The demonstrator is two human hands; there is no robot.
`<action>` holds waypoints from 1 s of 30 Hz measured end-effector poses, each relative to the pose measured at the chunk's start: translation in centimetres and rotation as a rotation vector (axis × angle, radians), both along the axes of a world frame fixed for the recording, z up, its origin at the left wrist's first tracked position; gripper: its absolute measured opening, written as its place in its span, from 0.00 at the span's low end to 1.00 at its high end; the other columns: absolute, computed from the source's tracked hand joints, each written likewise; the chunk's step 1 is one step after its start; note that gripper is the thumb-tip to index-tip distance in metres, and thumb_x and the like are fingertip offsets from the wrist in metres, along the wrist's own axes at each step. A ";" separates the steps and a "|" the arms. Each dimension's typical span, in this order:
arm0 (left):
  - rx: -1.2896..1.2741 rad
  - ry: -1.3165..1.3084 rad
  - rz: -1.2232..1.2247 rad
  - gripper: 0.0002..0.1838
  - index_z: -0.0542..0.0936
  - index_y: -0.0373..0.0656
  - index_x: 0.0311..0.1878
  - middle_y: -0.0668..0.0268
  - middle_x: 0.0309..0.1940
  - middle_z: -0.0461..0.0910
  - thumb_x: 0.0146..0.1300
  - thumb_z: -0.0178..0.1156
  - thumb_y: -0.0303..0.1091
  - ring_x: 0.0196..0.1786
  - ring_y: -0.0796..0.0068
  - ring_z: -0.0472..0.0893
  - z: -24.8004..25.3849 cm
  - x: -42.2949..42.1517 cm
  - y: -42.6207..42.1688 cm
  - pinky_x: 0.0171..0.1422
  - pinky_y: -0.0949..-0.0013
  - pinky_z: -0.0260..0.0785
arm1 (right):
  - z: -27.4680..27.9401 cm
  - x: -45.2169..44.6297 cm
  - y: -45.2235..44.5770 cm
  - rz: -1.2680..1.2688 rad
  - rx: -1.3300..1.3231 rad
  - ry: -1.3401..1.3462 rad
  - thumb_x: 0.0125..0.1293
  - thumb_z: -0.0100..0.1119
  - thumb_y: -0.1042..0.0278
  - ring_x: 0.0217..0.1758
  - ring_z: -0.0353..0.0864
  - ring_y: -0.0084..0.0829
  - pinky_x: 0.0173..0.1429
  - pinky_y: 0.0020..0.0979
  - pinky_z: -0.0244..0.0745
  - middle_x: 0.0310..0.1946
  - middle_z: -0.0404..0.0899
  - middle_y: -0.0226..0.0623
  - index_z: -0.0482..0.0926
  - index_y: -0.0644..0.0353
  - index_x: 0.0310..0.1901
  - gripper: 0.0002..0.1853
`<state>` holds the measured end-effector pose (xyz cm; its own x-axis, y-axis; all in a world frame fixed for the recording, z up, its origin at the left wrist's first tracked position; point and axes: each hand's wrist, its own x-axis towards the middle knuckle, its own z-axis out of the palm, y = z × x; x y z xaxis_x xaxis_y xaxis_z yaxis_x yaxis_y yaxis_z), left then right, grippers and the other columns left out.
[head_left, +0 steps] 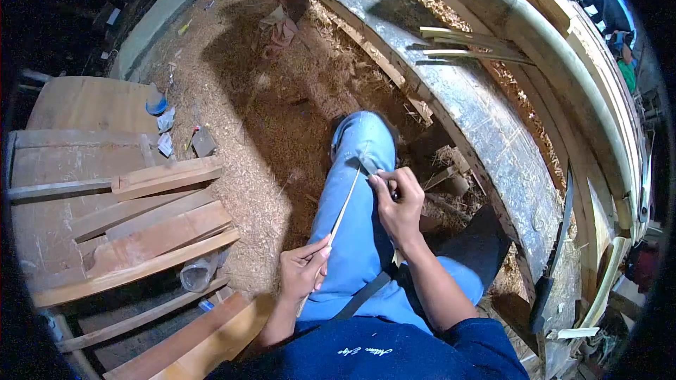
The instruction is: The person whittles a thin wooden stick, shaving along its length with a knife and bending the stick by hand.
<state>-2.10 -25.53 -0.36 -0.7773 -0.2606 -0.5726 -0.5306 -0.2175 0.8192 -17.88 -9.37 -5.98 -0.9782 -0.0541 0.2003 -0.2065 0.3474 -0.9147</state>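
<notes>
My left hand (303, 271) is closed around a thin pale strip (345, 205), bamboo or wood, which slants up over my leg in blue trousers (359, 232). My right hand (400, 200) pinches a short flat grey blade (367, 164) above the knee. The strip's upper end meets the blade, or passes just beneath it. Fingers hide the rest of the blade, so I cannot tell whether it has a handle.
Several planks (165, 239) are stacked at the left. A workbench (486, 119) curves along the right, bearing thin strips (472, 54), long poles (563, 35) and a long dark-handled knife (553, 260). Shavings cover the floor (246, 190). A clear plastic cup (197, 274) lies among the planks.
</notes>
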 end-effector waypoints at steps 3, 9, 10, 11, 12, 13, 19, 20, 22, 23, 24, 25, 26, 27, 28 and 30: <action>-0.040 -0.013 -0.066 0.16 0.81 0.41 0.61 0.67 0.20 0.76 0.71 0.60 0.30 0.13 0.85 0.68 0.8 -3.6 0.2 0.14 0.79 0.58 | 1.0 -2.3 1.0 0.033 -0.007 -0.150 0.58 0.74 0.69 0.32 0.77 0.26 0.37 0.29 0.73 0.31 0.79 0.37 0.82 0.64 0.42 0.13; -0.079 0.046 -0.113 0.17 0.80 0.41 0.62 0.67 0.20 0.77 0.72 0.59 0.31 0.13 0.84 0.70 0.9 -10.9 0.8 0.13 0.77 0.59 | 3.1 -6.2 4.0 0.282 -0.100 -0.429 0.68 0.62 0.73 0.42 0.80 0.18 0.49 0.25 0.76 0.46 0.84 0.34 0.78 0.60 0.63 0.21; -0.082 0.052 -0.116 0.17 0.80 0.41 0.62 0.67 0.20 0.77 0.72 0.59 0.31 0.13 0.84 0.70 0.9 -11.5 0.9 0.13 0.77 0.59 | 3.5 -6.4 4.3 0.327 -0.004 -0.496 0.71 0.59 0.73 0.48 0.79 0.19 0.56 0.25 0.75 0.50 0.83 0.33 0.76 0.61 0.64 0.20; -0.099 0.065 -0.124 0.17 0.80 0.41 0.62 0.67 0.20 0.77 0.72 0.58 0.31 0.12 0.84 0.70 0.9 -11.8 1.0 0.13 0.77 0.58 | 1.1 -6.1 4.2 0.342 -0.163 -0.247 0.74 0.55 0.71 0.59 0.78 0.23 0.65 0.28 0.70 0.58 0.82 0.38 0.75 0.61 0.65 0.20; -0.115 0.073 -0.130 0.17 0.80 0.42 0.62 0.67 0.20 0.77 0.72 0.58 0.31 0.12 0.84 0.69 0.9 -12.0 1.0 0.13 0.77 0.58 | 0.6 -5.6 4.2 0.342 -0.167 -0.249 0.74 0.55 0.71 0.59 0.78 0.23 0.65 0.28 0.70 0.58 0.82 0.38 0.75 0.61 0.65 0.20; -0.109 0.064 -0.119 0.17 0.80 0.41 0.62 0.67 0.19 0.77 0.72 0.57 0.30 0.12 0.84 0.69 0.6 -12.1 1.3 0.13 0.78 0.58 | 0.1 -5.1 4.1 0.317 -0.192 -0.230 0.73 0.56 0.72 0.59 0.79 0.25 0.64 0.29 0.72 0.58 0.81 0.42 0.76 0.60 0.64 0.20; -0.172 0.054 -0.047 0.16 0.80 0.39 0.61 0.67 0.19 0.76 0.73 0.56 0.30 0.12 0.84 0.69 0.3 -12.0 3.1 0.13 0.77 0.57 | 1.1 -2.5 4.4 0.459 0.011 -0.012 0.67 0.63 0.71 0.26 0.77 0.43 0.34 0.41 0.72 0.23 0.76 0.48 0.80 0.46 0.62 0.22; -0.172 0.056 -0.047 0.16 0.80 0.39 0.61 0.67 0.19 0.76 0.73 0.56 0.30 0.12 0.84 0.69 0.0 -12.0 3.1 0.13 0.77 0.57 | 1.1 -2.2 4.5 0.472 0.066 -0.022 0.67 0.63 0.71 0.25 0.76 0.44 0.33 0.41 0.72 0.21 0.74 0.47 0.79 0.44 0.63 0.23; -0.122 0.066 -0.040 0.15 0.81 0.40 0.60 0.68 0.18 0.76 0.73 0.57 0.30 0.12 0.85 0.68 -0.2 -11.9 2.8 0.13 0.77 0.57 | 0.3 -2.1 4.5 0.501 0.069 -0.041 0.67 0.62 0.72 0.26 0.80 0.46 0.34 0.41 0.75 0.26 0.80 0.52 0.79 0.46 0.64 0.23; -0.125 0.064 -0.039 0.15 0.81 0.40 0.60 0.68 0.18 0.76 0.73 0.57 0.30 0.12 0.85 0.68 -0.3 -11.8 2.7 0.13 0.77 0.57 | -0.1 -2.0 4.2 0.502 0.065 -0.043 0.67 0.62 0.72 0.26 0.80 0.46 0.34 0.41 0.75 0.26 0.80 0.52 0.79 0.46 0.64 0.23; -0.151 0.076 -0.051 0.15 0.81 0.41 0.60 0.68 0.18 0.75 0.73 0.57 0.29 0.12 0.85 0.67 0.0 -11.8 2.8 0.13 0.77 0.57 | -0.3 -1.8 4.0 0.474 -0.007 -0.043 0.67 0.62 0.72 0.28 0.83 0.46 0.36 0.41 0.76 0.30 0.81 0.54 0.79 0.46 0.64 0.23; -0.175 0.090 -0.066 0.15 0.82 0.41 0.59 0.69 0.18 0.74 0.73 0.57 0.29 0.12 0.86 0.67 0.0 -11.8 2.9 0.13 0.78 0.57 | -0.4 -1.7 3.9 0.443 -0.078 -0.043 0.67 0.61 0.73 0.29 0.85 0.47 0.37 0.40 0.78 0.34 0.83 0.57 0.79 0.47 0.64 0.23; -0.173 0.088 -0.072 0.15 0.82 0.41 0.59 0.69 0.18 0.74 0.73 0.57 0.29 0.12 0.86 0.67 -0.2 -11.6 2.9 0.13 0.78 0.57 | -0.4 -1.6 3.9 0.437 -0.077 -0.046 0.67 0.61 0.73 0.29 0.85 0.47 0.37 0.40 0.78 0.34 0.83 0.57 0.79 0.47 0.64 0.23; -0.160 0.091 -0.073 0.15 0.81 0.41 0.60 0.70 0.18 0.74 0.73 0.57 0.28 0.12 0.86 0.66 -0.4 -11.2 2.6 0.13 0.78 0.57 | -0.4 -1.6 3.9 0.441 -0.053 -0.069 0.67 0.61 0.73 0.31 0.86 0.47 0.38 0.40 0.79 0.37 0.82 0.58 0.79 0.47 0.63 0.23; -0.147 0.097 -0.070 0.15 0.81 0.41 0.60 0.70 0.18 0.74 0.73 0.56 0.28 0.12 0.87 0.65 -0.4 -10.9 2.4 0.14 0.78 0.57 | -0.3 -1.7 3.8 0.448 -0.027 -0.090 0.67 0.61 0.73 0.34 0.87 0.47 0.39 0.40 0.80 0.40 0.81 0.59 0.79 0.48 0.63 0.23; -0.160 0.076 -0.088 0.16 0.80 0.42 0.62 0.71 0.19 0.73 0.73 0.56 0.28 0.13 0.88 0.64 -0.3 -9.2 2.1 0.14 0.79 0.57 | -0.5 -1.6 3.5 0.416 -0.027 -0.068 0.67 0.61 0.73 0.33 0.87 0.48 0.39 0.40 0.79 0.38 0.82 0.59 0.79 0.48 0.63 0.22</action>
<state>-11.33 -23.43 -0.65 -0.8405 -0.2726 -0.4682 -0.4774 -0.0362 0.8780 -19.44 -5.90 -6.50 -0.8853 -0.4426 0.1428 -0.2627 0.2225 -0.9389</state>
